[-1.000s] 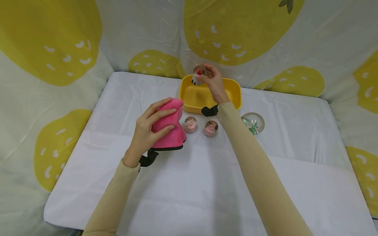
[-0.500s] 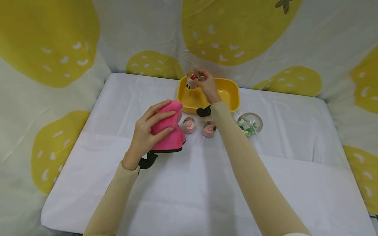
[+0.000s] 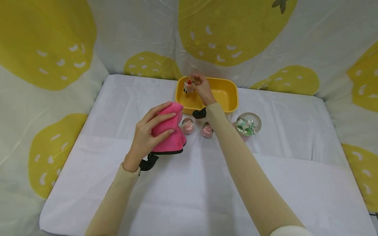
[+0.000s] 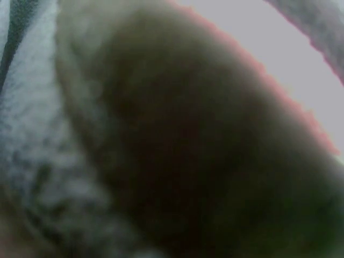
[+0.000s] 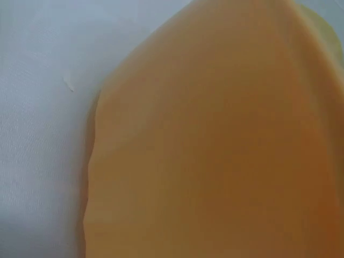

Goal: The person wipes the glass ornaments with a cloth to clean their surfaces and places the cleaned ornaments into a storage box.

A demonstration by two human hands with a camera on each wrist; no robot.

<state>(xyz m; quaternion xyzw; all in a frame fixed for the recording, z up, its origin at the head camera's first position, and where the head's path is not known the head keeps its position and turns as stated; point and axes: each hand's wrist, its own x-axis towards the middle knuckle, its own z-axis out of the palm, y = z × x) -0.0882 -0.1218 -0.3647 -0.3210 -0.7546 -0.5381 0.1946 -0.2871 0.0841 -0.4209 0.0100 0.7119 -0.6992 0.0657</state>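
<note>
In the head view my right hand (image 3: 203,89) pinches a small snow globe (image 3: 188,86) with a red and white figure, inside the left end of a yellow bin (image 3: 230,106). The outside wall of the yellow bin (image 5: 204,150) fills most of the right wrist view. My left hand (image 3: 147,134) grips a folded pink cloth (image 3: 168,141) with a black edge, just in front of the bin. The left wrist view is a dark blur close against fabric. Two small pink snow globes stand before the bin, one (image 3: 187,126) beside the cloth, the other (image 3: 207,130) partly behind my right sleeve.
A larger snow globe (image 3: 248,124) with green and white flowers stands right of my right forearm, its base partly hidden. All of it is on a white-covered table (image 3: 289,131). A pale curtain (image 3: 141,29) with yellow fruit prints closes off the back and sides.
My right hand has lowered the small snow globe leftward and down, from above the bin's rim to inside it. My left hand keeps its hold on the cloth. The view has shifted slightly.
</note>
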